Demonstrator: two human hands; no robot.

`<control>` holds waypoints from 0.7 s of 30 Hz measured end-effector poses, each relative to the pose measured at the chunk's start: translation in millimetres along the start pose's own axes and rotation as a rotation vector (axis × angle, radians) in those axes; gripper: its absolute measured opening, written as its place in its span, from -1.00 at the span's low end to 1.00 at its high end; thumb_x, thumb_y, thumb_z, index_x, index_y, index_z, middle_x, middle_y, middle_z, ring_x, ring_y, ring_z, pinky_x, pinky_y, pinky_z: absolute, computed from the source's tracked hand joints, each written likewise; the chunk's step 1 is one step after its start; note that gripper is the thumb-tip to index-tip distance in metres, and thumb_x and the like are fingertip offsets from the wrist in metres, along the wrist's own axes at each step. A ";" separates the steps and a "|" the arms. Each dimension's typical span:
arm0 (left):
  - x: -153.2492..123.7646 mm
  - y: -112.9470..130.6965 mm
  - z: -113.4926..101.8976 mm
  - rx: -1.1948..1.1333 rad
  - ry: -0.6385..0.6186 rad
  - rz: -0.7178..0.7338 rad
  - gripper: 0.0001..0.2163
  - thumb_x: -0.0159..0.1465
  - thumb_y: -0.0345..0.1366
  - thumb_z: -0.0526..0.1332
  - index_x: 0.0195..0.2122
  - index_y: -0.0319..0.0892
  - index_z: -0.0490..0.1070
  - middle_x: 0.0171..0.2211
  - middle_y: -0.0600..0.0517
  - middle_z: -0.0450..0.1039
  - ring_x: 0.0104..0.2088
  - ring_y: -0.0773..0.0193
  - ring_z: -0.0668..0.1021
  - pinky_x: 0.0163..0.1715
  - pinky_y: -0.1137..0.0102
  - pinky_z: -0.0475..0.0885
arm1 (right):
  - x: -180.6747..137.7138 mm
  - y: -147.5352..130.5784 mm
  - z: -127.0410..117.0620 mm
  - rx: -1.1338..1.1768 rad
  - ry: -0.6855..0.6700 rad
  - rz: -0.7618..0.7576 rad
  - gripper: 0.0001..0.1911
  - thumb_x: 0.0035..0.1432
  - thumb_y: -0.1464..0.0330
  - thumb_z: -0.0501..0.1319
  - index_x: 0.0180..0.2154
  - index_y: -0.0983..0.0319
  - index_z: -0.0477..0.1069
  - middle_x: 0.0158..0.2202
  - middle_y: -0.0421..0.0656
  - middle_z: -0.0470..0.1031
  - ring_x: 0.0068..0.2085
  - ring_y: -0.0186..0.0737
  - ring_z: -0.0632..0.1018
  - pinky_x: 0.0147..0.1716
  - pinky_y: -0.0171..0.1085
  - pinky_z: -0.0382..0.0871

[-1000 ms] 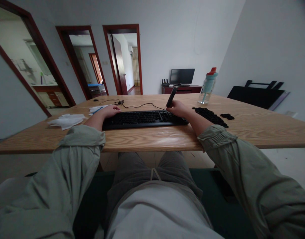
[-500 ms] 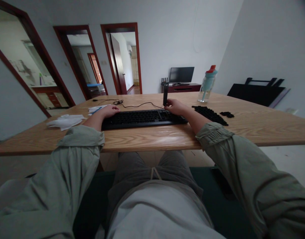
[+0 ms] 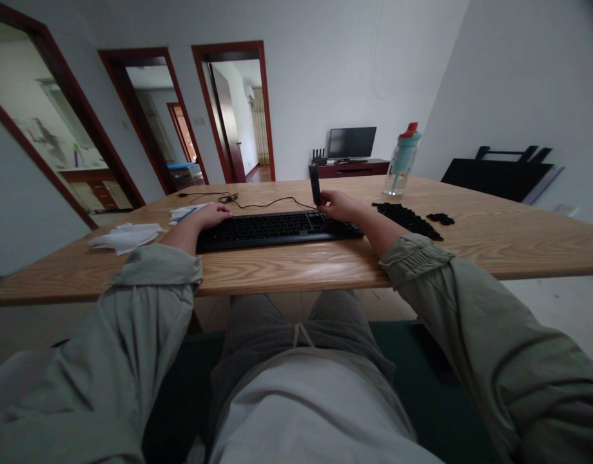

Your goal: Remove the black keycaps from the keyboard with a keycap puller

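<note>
A black keyboard point(image 3: 277, 240) lies across the wooden table in front of me, and bare key positions seem to show on it. At its left end, my left hand point(image 3: 210, 215) is closed on the far corner, fingers over the edge. My right hand point(image 3: 336, 205) is above the keyboard's right part, with its fingers closed around a slim black brush-like tool point(image 3: 316, 183). The tool stands nearly upright, tilted slightly left; its lower end is hidden by the fingers. Right of that hand lies a spread of black keycaps point(image 3: 407, 220), with a smaller group point(image 3: 440, 219) beside it.
A clear bottle with a red and teal lid point(image 3: 403, 161) stands at the back right. The keyboard's cable point(image 3: 262, 205) runs along the back. Crumpled white tissue point(image 3: 126, 237) and a blue thin item point(image 3: 187, 214) on white paper lie at left. The table's front edge point(image 3: 296, 290) is near my lap.
The black tool in my right hand has tipped a little to the left at its top. My left hand stays on the keyboard. The view has shifted slightly.
</note>
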State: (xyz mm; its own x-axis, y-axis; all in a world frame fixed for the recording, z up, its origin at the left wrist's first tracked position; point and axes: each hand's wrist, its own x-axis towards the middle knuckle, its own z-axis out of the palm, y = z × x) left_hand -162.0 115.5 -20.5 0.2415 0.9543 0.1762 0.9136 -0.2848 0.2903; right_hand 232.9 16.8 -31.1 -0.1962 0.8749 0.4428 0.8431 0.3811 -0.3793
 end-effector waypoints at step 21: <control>-17.5 225.8 58.1 -0.585 0.036 0.382 -0.56 0.27 -0.09 0.22 0.04 -0.34 0.41 -0.09 -0.23 0.54 -0.19 0.19 0.57 -0.19 0.36 0.41 | -6.9 1.0 11.4 0.100 0.081 0.034 -0.73 0.15 0.42 0.18 -0.12 0.35 0.52 -0.23 -0.04 0.61 -0.30 -0.22 0.54 -0.27 -0.33 0.37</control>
State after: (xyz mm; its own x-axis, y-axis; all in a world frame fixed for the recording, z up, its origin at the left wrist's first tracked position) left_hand 59.0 39.8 -12.8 0.4905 0.7770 0.3945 0.4380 -0.6112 0.6592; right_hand 229.4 14.5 -43.8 -0.1237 0.8623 0.4911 0.7936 0.3830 -0.4727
